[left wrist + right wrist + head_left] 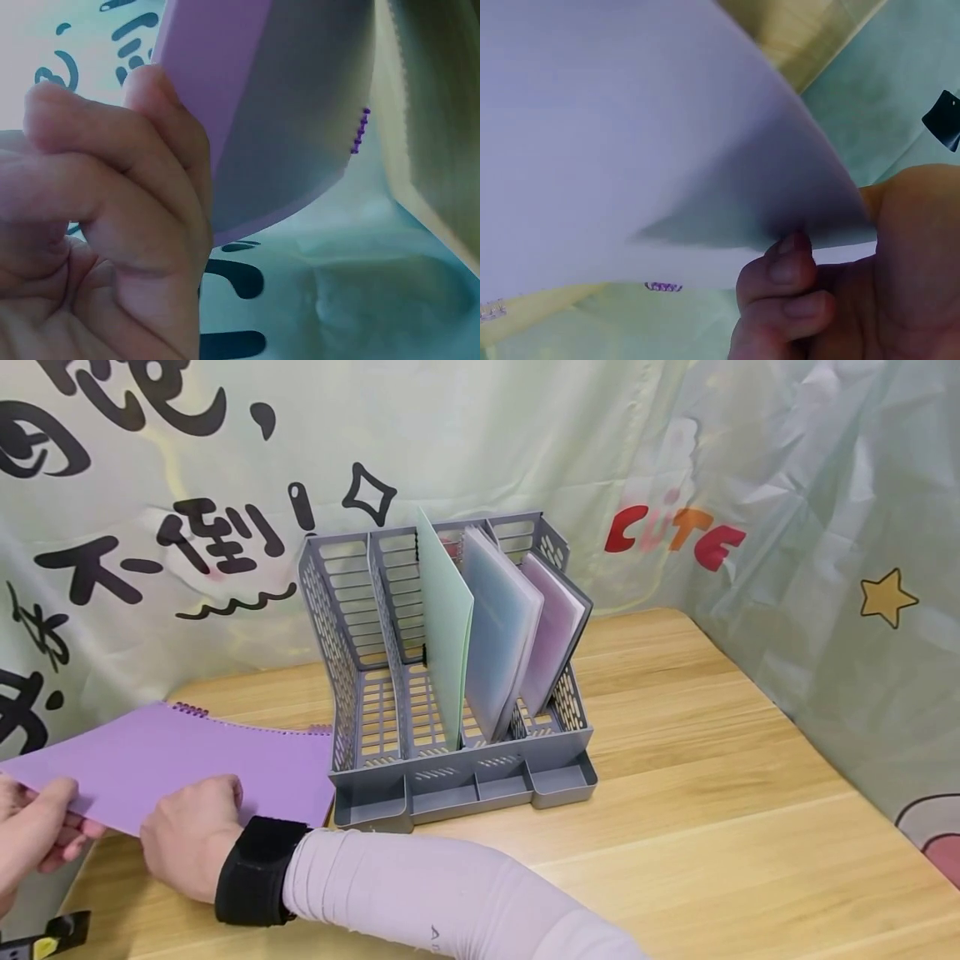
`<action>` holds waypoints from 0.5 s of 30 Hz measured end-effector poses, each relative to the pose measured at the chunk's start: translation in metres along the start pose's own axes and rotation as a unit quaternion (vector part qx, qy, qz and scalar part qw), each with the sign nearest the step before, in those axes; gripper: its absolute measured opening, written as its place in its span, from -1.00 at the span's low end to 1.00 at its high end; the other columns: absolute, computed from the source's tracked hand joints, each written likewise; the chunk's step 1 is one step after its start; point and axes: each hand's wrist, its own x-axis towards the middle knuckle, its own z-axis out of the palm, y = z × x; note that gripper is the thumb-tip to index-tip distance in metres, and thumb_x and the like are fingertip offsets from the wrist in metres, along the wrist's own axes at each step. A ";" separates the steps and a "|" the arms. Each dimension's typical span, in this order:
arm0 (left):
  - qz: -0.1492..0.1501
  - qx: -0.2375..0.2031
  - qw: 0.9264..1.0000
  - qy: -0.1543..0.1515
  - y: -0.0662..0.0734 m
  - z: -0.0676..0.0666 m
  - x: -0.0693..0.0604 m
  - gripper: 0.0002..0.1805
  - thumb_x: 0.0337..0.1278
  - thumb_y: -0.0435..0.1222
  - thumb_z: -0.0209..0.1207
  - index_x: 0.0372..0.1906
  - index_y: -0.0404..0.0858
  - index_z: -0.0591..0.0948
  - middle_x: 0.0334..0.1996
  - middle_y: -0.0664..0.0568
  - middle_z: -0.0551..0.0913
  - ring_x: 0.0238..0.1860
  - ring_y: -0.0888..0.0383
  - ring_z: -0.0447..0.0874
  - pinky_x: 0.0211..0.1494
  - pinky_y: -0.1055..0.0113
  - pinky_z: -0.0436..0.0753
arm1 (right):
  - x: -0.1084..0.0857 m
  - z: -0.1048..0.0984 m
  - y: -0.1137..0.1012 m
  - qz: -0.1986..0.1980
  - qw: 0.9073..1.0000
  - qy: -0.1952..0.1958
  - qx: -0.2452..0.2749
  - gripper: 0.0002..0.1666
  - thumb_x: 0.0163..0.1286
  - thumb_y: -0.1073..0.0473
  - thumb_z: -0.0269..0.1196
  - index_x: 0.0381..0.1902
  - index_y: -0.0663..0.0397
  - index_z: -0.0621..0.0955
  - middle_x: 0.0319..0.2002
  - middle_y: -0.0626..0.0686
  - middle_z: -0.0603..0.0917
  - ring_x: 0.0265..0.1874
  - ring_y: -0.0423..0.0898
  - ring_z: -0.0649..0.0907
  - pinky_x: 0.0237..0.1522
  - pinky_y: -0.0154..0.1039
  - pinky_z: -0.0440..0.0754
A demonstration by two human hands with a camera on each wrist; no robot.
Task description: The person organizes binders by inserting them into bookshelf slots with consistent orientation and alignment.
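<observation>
A purple spiral notebook [187,760] is held at the left of the table, its purple coils along the far edge. My left hand [37,831] pinches its near left edge, thumb on top and fingers below. In the left wrist view, my left hand's curled fingers [120,165] lie against the bent purple sheet. Along the near edge, my right hand [191,835] grips the notebook with curled fingers. The right wrist view shows a pale underside [630,150] of the sheet, with the right fingers [780,300] at its edge.
A grey file rack [367,652] stands at mid-table, right of the notebook. Its slots hold a green folder [446,635], a bluish notebook [498,635] and a pinkish notebook [551,635]. Small trays [442,793] line its front. A printed curtain [480,435] hangs behind.
</observation>
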 end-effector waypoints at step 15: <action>0.008 0.016 1.000 -0.005 0.022 0.006 -0.008 -0.58 0.50 -0.41 -0.36 -0.39 -0.30 0.50 -0.81 0.21 0.64 -0.86 0.29 0.51 -0.80 0.40 0.42 | 0.001 -0.001 0.002 0.006 1.000 0.009 0.000 -0.53 0.67 -0.26 0.00 -0.55 -0.57 0.48 -0.51 -0.42 0.48 -0.58 -0.31 0.39 -0.59 -0.15 0.28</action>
